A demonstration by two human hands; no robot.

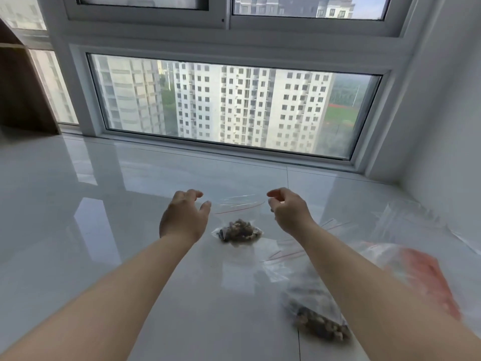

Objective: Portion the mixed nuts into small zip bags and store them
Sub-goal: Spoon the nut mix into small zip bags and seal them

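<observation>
A small clear zip bag [239, 207] with a red seal line lies on the glossy white surface [109, 230]. A clump of mixed nuts [240, 231] fills its near end. My left hand [184, 220] hovers at the left of the bag's mouth, and my right hand [289, 212] at the right of it. Both have loosely curved fingers and I see nothing pinched in either. A larger clear bag of mixed nuts [317, 317] lies under my right forearm. Several empty small zip bags [285, 255] lie beside it.
A blurred clear pack with a red-orange patch [426, 277] lies at the right, and more crumpled clear plastic [406, 217] behind it. A low window [234, 105] closes the far side, a white wall [442, 126] the right, and a brown cabinet [23, 95] stands far left.
</observation>
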